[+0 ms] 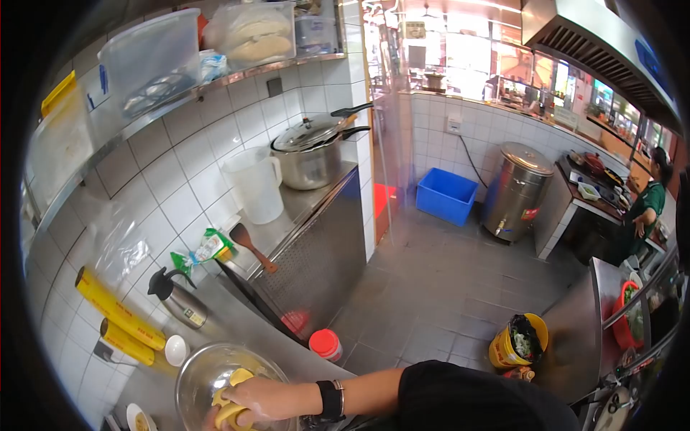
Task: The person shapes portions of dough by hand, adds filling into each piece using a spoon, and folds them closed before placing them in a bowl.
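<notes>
My right hand [255, 400] reaches in from the right, with a black band and a bracelet at the wrist. Its fingers are curled round soft-looking yellow pieces [231, 413] inside a large clear bowl [188, 384], at the bottom left. What the pieces are is hard to tell. Another yellow piece [241, 376] lies behind the fingers. I cannot make out my left hand. A small white bowl [177, 350] stands just behind the large one, and a white dish [136, 416] is to its left.
Yellow rolls [118, 309] and a thermos jug [180, 302] stand behind the bowls. Farther back are a plastic pitcher [253, 185] and a steel pot [309, 165]. A red-lidded tub [325, 345] and a yellow bucket [503, 352] stand lower down. A person [650, 205] is at the far right.
</notes>
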`<state>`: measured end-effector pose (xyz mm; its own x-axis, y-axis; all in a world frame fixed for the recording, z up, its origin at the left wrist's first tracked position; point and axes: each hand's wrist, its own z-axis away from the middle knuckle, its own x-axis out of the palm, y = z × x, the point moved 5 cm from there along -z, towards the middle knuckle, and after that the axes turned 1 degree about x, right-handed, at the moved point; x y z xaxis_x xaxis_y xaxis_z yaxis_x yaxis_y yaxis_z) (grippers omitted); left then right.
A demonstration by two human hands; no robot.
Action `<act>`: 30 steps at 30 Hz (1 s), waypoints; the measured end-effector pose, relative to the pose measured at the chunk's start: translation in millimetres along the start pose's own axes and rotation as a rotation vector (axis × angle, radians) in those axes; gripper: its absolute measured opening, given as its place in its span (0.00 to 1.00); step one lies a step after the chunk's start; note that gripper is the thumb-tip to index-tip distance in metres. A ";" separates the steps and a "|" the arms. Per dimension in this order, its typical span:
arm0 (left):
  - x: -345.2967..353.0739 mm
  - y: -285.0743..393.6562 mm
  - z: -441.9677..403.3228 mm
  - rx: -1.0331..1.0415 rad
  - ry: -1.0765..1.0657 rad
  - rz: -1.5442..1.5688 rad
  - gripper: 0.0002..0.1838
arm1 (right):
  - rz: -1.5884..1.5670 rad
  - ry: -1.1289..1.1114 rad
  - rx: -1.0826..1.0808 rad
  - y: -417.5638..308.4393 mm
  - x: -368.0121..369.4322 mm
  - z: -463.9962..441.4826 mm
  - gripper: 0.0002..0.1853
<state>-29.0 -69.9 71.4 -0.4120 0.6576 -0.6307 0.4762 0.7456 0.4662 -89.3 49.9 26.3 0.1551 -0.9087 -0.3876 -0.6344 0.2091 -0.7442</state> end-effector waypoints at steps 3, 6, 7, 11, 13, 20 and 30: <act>3.8 6.4 -3.5 0.025 -0.028 -0.091 0.14 | 0.143 -0.036 0.087 13.8 2.3 -1.7 0.09; 9.8 -0.3 -0.2 0.100 -0.113 -0.146 0.17 | 0.099 -0.015 -0.034 6.6 -1.5 -0.9 0.10; 7.6 -1.1 -1.0 0.022 -0.090 -0.102 0.17 | 0.089 -0.006 -0.026 4.7 -2.7 -0.8 0.10; 6.0 6.3 -4.3 -0.006 -0.062 -0.110 0.18 | 0.121 -0.050 0.009 5.3 -1.2 -3.7 0.10; 6.9 -0.4 -0.1 0.008 -0.182 -0.180 0.18 | 0.102 -0.069 -0.005 5.1 0.2 -5.7 0.10; 0.0 15.6 -7.4 -0.036 -0.029 -0.022 0.19 | 0.136 -0.104 0.000 24.6 20.5 -12.7 0.11; 14.9 -10.5 8.3 -0.004 0.063 -0.012 0.22 | 0.071 -0.229 -0.029 -3.7 -13.2 -9.9 0.13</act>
<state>-33.7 -68.8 52.0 -0.4660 0.6540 -0.5960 0.4676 0.7539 0.4615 -96.6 57.5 39.5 0.2750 -0.7854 -0.5546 -0.6710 0.2563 -0.6957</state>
